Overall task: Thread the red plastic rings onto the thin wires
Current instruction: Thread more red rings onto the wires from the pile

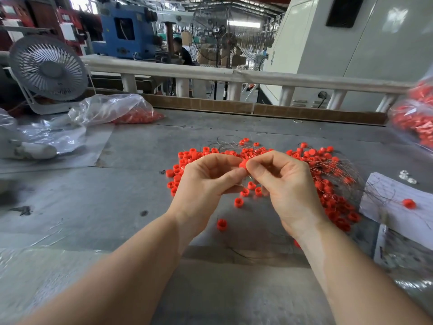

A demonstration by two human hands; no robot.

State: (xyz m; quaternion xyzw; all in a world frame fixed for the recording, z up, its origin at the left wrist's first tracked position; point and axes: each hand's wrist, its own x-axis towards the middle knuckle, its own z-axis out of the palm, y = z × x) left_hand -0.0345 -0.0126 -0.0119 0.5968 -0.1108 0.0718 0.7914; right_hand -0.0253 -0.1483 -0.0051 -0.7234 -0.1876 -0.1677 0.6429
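2 forearms come into the head view from the bottom edge, both bare from the lower frame up to the wrists; no sleeve, cuff or glove covers any part that shows. The left hand is bare, with no ring on the fingers that can be seen and no band at the wrist. The right hand is likewise bare, its wrist plain. The fingernails look short and unpainted, though they are too small and turned too far away to be sure. The wide lens stretches both forearms broad near the bottom edge. Nothing of the person above the forearms shows.
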